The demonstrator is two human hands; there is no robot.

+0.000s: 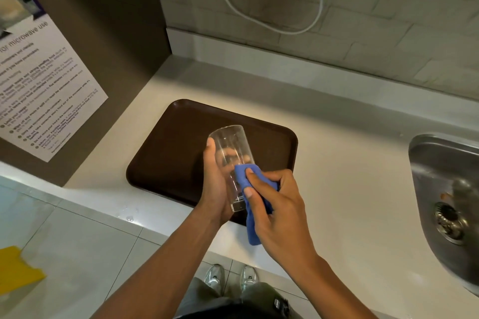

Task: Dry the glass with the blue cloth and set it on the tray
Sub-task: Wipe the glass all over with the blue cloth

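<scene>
head view: glass (231,160) is held in the air above the brown tray (166,142), tilted with its open mouth pointing away and its thick base toward the person. it is not yet on the tray.

risk, as judged: the glass looks smooth and possibly wet, and it is supported from one side only; a firm rub from the cloth could push it out of that grip, and a drop would land it on the tray or the counter edge (181,230). setting it down while tilted could tip it. the trailing end of the blue cloth (252,225) hangs below the hands and could snag.

left hand (216,184): curled around the left side of the glass, thumb up near the rim, gripping it.

right hand (274,204): closed on the blue cloth, fingertips (249,171) pinching a fold against the lower wall of the glass.

sink (445,189) lies well apart to the right.
</scene>
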